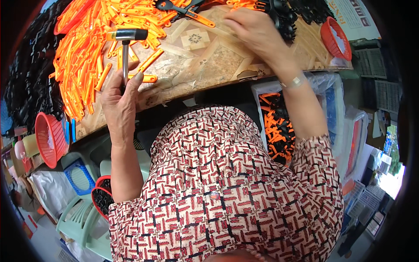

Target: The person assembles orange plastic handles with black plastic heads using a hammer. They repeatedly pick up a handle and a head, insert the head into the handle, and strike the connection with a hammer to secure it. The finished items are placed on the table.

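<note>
Upright in my left hand is a small mallet, its metal shaft gripped between thumb and fingers. The mallet head has one black and one yellowish face and stands above a big heap of orange plastic handles. My right hand is at the far side of the table, fingers curled together; what they hold, if anything, is hidden. To its left lies a black spoon with an orange handle. Beside its wrist are black utensil heads, some pronged. Several loose orange handles lie near the mallet.
The patterned table has a worn near edge. A red basket stands at its right end, another red basket at the left. Below my right arm, a lined box holds orange-and-black utensils. Green chairs stand lower left.
</note>
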### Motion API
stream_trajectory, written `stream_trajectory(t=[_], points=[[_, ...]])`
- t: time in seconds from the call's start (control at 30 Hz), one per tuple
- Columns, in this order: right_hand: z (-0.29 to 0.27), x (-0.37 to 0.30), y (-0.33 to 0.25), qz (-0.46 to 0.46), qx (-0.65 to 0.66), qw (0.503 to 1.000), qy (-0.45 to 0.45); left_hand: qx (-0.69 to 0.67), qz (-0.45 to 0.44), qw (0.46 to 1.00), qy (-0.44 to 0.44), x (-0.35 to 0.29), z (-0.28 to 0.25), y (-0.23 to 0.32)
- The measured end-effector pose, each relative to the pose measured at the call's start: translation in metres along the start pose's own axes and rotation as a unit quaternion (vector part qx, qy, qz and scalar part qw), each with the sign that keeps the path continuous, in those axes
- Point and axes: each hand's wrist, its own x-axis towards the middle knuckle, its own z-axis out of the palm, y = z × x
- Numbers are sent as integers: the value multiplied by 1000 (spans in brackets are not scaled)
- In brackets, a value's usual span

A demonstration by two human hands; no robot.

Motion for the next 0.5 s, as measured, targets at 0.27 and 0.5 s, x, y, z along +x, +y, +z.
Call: stream_trajectory(t=[0.27,0.5], points=[[64,121,-27,111,-52,985,-123,3,-60,998,17,-17,-10,-5],[80,142,2,147,64,984,-75,70,-33,996,33,-9,-14,-3]])
